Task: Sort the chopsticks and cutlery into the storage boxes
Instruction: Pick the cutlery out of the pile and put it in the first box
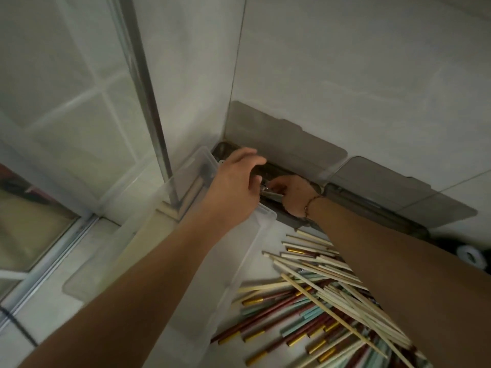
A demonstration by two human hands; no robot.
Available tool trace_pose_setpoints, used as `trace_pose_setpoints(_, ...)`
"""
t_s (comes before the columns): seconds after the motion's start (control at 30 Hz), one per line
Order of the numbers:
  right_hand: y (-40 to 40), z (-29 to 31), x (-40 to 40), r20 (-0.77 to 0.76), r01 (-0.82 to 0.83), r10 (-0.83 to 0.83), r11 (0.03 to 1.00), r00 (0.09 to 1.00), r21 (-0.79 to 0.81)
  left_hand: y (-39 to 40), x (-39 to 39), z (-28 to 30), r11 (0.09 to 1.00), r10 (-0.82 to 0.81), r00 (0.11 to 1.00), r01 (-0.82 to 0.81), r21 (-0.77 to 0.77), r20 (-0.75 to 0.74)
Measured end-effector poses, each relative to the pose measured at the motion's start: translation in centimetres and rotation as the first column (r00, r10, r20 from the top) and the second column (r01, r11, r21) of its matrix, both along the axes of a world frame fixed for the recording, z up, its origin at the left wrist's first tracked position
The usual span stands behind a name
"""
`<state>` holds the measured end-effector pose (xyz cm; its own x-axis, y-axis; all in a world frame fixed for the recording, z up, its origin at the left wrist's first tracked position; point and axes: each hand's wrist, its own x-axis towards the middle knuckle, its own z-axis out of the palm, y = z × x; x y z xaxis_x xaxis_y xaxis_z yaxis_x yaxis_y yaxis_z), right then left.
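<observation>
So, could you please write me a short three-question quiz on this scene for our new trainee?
1. True or false: the loose pile of mixed wooden, red-and-gold and teal chopsticks lies on the counter beside the clear plastic storage box.
2. Which wrist wears a beaded bracelet: A left, B right?
3. Fill in: both the left hand and the right hand reach into the dark grey storage box whose lid leans against the ____.

Key: 1 true; 2 B; 3 wall.
</observation>
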<state>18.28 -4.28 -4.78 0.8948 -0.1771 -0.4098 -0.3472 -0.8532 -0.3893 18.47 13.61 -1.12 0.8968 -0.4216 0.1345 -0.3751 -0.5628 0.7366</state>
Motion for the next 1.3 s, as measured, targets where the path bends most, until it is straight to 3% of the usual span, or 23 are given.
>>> trace_pose_setpoints(0.2,-1.9,0.7,-1.2,0.156,0.014,-0.029,0.995,0.987,0.097,-1.1,-2.1,0.6,0.996,-0.084,0.995,0.083,0.015,0.049)
trace_pose_setpoints(0.33,-6.1,3.1,-6.8,0.412,0.082,-0.163,0.975,0.896,0.206,-3.1,-6.7,1.7,0.961,-0.265,0.957,0.252,0.112,0.121)
trace_pose_setpoints(0.43,-9.5,3.4,-15.7,0.552,0.277,-0.344,0.939,0.760,0.204,-5.3,-11.3,0.7,0.841,-0.509,0.855,0.470,0.269,0.098)
trace_pose_setpoints(0.5,-10.9,2.2,-22.8,0.578,0.379,-0.375,0.918,0.724,0.120,-6.9,-13.9,-1.1,0.722,-0.613,0.789,0.548,0.423,0.024)
trace_pose_setpoints(0.6,-11.8,-0.2,-32.3,0.548,0.420,-0.315,0.904,0.775,-0.074,-8.4,-16.6,-4.2,0.552,-0.684,0.725,0.588,0.591,-0.083)
trace_pose_setpoints(0.8,-10.8,-6.0,-42.7,0.287,0.301,-0.213,0.900,0.934,-0.314,-9.7,-19.1,-7.7,0.532,-0.641,0.753,0.575,0.621,-0.147)
trace_pose_setpoints(0.9,-9.6,-7.2,-43.5,0.195,0.333,-0.285,0.893,0.939,-0.303,-10.6,-19.7,-8.1,0.521,-0.632,0.759,0.567,0.638,-0.159)
trace_pose_setpoints(1.3,-9.7,-6.1,-43.1,0.224,0.335,-0.271,0.881,0.936,-0.335,-13.3,-20.7,-8.5,0.456,-0.629,0.744,0.586,0.670,-0.223)
